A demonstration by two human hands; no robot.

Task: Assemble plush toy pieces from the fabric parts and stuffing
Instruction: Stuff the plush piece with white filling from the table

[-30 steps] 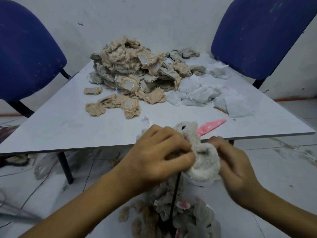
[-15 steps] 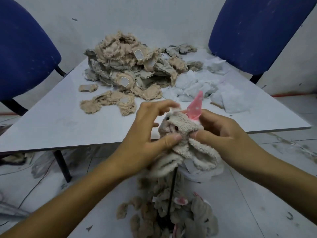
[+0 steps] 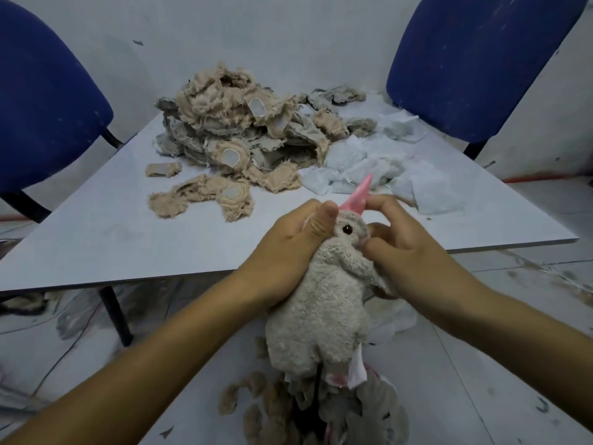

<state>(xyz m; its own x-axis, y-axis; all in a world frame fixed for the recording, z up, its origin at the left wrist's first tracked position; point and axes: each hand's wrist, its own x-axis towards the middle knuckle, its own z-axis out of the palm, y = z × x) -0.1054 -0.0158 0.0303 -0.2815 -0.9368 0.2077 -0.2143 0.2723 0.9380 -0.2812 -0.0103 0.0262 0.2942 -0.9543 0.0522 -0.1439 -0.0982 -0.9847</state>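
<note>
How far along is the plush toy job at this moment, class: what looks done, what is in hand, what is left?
Done: the grey plush toy looks right side out, with an eye and a pink cone at its head. In hand: the left hand grips its neck and the right hand pinches the head. Left: a heap of tan fabric pieces and white stuffing waits on the table.

1. Both forearms were bare from the frame's lower edge up to the wrists, with no sleeve showing
2. The left hand (image 3: 288, 248) wore no glove, ring or band
3. The right hand (image 3: 407, 252) was likewise uncovered; its fingers (image 3: 380, 203) had short, plain nails
</note>
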